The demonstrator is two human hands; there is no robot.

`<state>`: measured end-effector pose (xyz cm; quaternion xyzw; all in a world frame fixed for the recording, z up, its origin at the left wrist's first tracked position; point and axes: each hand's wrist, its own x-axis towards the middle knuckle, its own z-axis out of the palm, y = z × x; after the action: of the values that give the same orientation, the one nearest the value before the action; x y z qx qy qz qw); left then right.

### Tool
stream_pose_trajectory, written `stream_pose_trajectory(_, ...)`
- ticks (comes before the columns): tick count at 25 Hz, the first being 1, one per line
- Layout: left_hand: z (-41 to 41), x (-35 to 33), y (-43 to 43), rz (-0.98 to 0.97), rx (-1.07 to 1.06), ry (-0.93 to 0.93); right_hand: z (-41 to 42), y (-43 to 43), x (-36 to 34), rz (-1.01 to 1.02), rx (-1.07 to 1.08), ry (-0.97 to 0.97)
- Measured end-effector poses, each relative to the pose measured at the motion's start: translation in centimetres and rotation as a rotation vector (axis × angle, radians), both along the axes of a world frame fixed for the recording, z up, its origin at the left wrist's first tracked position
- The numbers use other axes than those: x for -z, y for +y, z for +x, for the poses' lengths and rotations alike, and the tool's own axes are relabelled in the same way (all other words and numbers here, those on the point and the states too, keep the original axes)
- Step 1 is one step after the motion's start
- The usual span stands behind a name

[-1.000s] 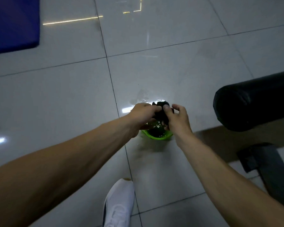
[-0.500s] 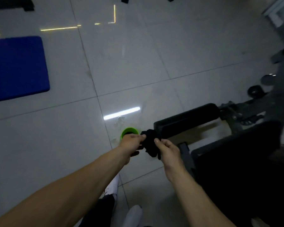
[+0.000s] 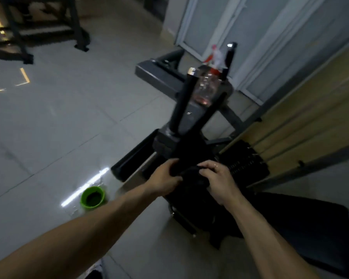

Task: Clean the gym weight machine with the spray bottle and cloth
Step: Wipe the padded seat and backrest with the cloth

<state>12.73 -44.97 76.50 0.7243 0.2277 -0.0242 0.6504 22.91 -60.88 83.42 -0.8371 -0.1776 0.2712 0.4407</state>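
Our left hand and right hand both curl their fingers round the dark cloth, held between them over the black weight machine. The spray bottle stands on the machine at twelve o'clock from the hands. A green bowl sits on the floor near nine o'clock.

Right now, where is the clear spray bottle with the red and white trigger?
In the head view, upper centre, the spray bottle stands on the dark weight machine between two black upright bars.
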Motion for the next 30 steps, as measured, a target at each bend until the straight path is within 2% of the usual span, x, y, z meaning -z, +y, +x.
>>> stream_pose_trajectory(3, 4.9, -6.9, -8.0, 0.142, 0.281, -0.268, 2.4, -8.9, -6.5, 0.051, -0.006, -0.202)
stream_pose_trajectory(5, 7.8, -10.7, -12.8, 0.336, 0.399, -0.334, 4.1, -15.8, -10.8, 0.031, 0.024, -0.341)
stream_pose_trajectory(6, 8.8, -12.0, -14.7, 0.365, 0.453, -0.334, 4.8, -19.2, -12.6, 0.012, 0.044, -0.396)
stream_pose_trajectory(8, 10.4, -14.3, -18.3, 0.283, 0.548, -0.311, 5.3, -25.3, -15.8, -0.003, 0.088, -0.455)
stream_pose_trajectory(11, 12.4, -17.7, -22.7, 0.035, 0.694, -0.29, 5.2, -32.7, -18.1, 0.087, 0.192, -0.493)
stream_pose_trajectory(14, 14.3, -19.5, -23.5, 0.032, 0.702, -0.328, 6.0, -35.7, -17.2, 0.124, 0.237, -0.486)
stream_pose_trajectory(16, 15.7, -19.9, -23.3, 0.277, 0.748, -0.344, 7.1, -36.8, -16.0, 0.144, 0.274, -0.473)
stream_pose_trajectory(18, 17.2, -19.9, -22.9, 0.695, 0.722, -0.442, 8.5, -37.2, -14.5, 0.181, 0.349, -0.436)
stream_pose_trajectory(19, 18.3, -19.7, -22.6, 0.809, 0.675, -0.459, 9.5, -37.4, -13.5, 0.199, 0.423, -0.393)
stream_pose_trajectory(20, 19.9, -18.8, -22.0, 0.835, 0.63, -0.434, 10.6, -37.4, -12.7, 0.215, 0.508, -0.334)
stream_pose_trajectory(21, 21.3, -18.0, -21.4, 0.789, 0.601, -0.383, 11.8, -37.3, -11.7, 0.216, 0.582, -0.277)
stream_pose_trajectory(23, 24.4, -15.2, -21.2, 0.514, 0.6, -0.283, 14.2, -36.8, -10.0, 0.168, 0.616, -0.208)
stream_pose_trajectory(26, 28.6, -12.9, -25.0, 0.14, 0.741, -0.264, 17.1, -35.3, -9.8, 0.035, 0.468, -0.239)
stream_pose_trajectory(28, 32.1, -11.8, -29.0, 0.112, 0.9, -0.354, 19.4, -34.9, -10.8, -0.011, 0.395, -0.273)
stream_pose_trajectory(30, 35.1, -11.5, -32.0, 0.178, 1.027, -0.421, 21.3, -35.7, -12.0, 0.005, 0.382, -0.305)
